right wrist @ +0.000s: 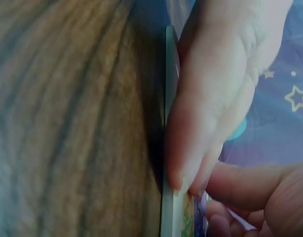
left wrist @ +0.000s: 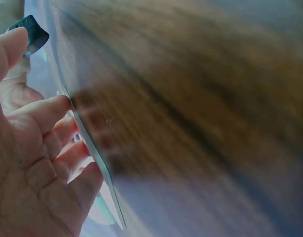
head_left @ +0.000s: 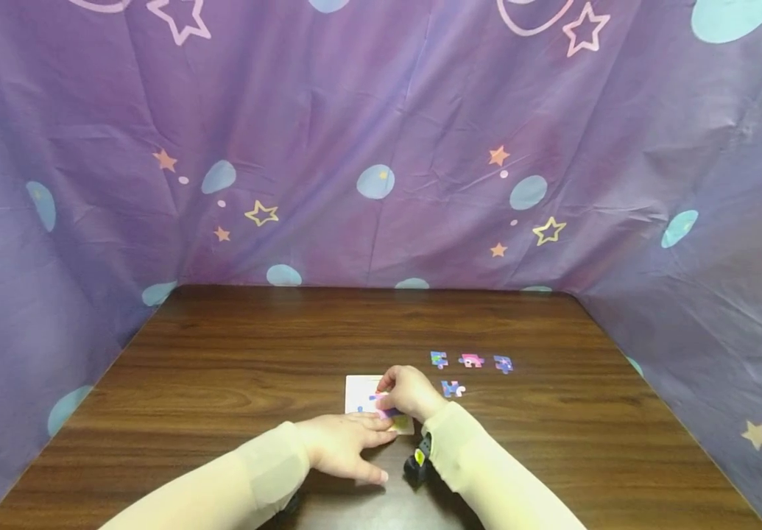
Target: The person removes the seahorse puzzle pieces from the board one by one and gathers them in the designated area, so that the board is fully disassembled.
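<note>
A small white puzzle board lies on the brown table, with colored parts at its near right side. My left hand spreads out palm down, its fingertips resting on the board's near edge. In the left wrist view those fingers bend over the thin rim of the board. From the right, my right hand reaches over the board and pinches a pink and blue jigsaw piece between thumb and index finger. The hand partly hides the piece. The right wrist view has both hands close together at the board's edge.
Several loose jigsaw pieces lie right of the board: a blue-green one, a pink one, a blue one and a blue-white one. A purple curtain with stars surrounds the table.
</note>
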{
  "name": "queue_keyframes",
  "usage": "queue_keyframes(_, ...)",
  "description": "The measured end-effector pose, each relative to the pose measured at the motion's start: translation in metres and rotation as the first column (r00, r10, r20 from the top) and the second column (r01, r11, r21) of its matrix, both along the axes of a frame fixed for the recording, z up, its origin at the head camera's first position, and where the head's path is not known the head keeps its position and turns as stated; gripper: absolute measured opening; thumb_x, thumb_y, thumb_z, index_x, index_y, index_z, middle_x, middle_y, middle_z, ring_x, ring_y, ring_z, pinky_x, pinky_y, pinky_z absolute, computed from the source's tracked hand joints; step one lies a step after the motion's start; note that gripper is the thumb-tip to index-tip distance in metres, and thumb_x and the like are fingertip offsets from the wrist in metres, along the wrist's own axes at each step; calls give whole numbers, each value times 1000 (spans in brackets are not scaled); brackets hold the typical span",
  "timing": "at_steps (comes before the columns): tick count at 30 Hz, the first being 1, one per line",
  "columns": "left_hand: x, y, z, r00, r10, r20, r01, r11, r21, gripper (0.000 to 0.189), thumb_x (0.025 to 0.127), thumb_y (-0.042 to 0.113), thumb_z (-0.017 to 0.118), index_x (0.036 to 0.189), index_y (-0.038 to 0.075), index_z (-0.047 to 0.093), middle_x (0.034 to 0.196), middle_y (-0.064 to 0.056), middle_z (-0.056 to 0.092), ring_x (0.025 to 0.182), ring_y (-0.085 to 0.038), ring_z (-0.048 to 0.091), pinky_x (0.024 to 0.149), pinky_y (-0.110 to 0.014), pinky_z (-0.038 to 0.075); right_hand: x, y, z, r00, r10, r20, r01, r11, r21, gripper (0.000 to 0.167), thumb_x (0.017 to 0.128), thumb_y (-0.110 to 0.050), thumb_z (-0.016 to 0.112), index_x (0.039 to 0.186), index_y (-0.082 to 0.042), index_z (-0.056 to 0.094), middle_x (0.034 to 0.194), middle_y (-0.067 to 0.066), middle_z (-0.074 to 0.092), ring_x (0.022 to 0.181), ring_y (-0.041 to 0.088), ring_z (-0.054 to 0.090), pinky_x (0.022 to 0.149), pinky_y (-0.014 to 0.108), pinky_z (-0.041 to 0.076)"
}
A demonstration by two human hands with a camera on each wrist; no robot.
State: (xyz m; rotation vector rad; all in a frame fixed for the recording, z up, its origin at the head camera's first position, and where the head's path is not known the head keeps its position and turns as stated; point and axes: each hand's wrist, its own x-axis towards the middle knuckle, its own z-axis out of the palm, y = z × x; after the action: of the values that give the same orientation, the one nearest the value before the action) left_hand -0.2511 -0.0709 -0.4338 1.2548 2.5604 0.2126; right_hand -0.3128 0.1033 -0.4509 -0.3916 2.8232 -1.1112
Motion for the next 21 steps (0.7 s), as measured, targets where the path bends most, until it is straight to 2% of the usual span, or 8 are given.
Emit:
queue_keyframes(3, 1, 1, 0, 1000, 13, 1, -13, 1000, 1, 72, 89, 60, 51, 145, 15, 45, 154, -3, 33, 142, -15, 26, 116, -30, 20, 1, -1, 1, 1000, -5, 4, 6, 1000, -10, 22, 63, -4, 83, 78, -6, 67, 71, -3, 61, 67, 11, 53, 66, 28, 47)
queue_keyframes(10, 0, 1, 2, 1000, 27, 5, -27, 1000, -1, 71, 89, 60, 51, 145, 16, 46, 154, -2, 34, 142, -14, 27, 116, -30, 21, 2, -3, -3, 996, -29, 89, 40, 990, -134, 25, 63, 4, 79, 83, 0, 66, 69, 1, 59, 64, 12, 53, 60, 24, 46)
queue_keyframes(17, 0, 2, 0, 1000, 28, 6, -28, 1000, -8, 71, 89, 60, 51, 145, 16, 45, 154, -2, 33, 142, -15, 27, 116, -31, 21, 1, -3, -3, 993, -20, 115, 35, 991, -131, 27, 63, 4, 79, 85, -1, 64, 72, 2, 58, 67, 13, 53, 62, 24, 45)
queue_keyframes(21, 1, 3, 0, 1000, 23, 1, -23, 1000, -7, 71, 90, 60, 51, 145, 16, 45, 154, -2, 33, 142, -15, 27, 115, -30, 21, 0, -2, -5, 991, -15, 134, 38, 985, -170, 28, 63, 7, 78, 85, -1, 62, 74, 3, 58, 67, 14, 53, 61, 24, 46)
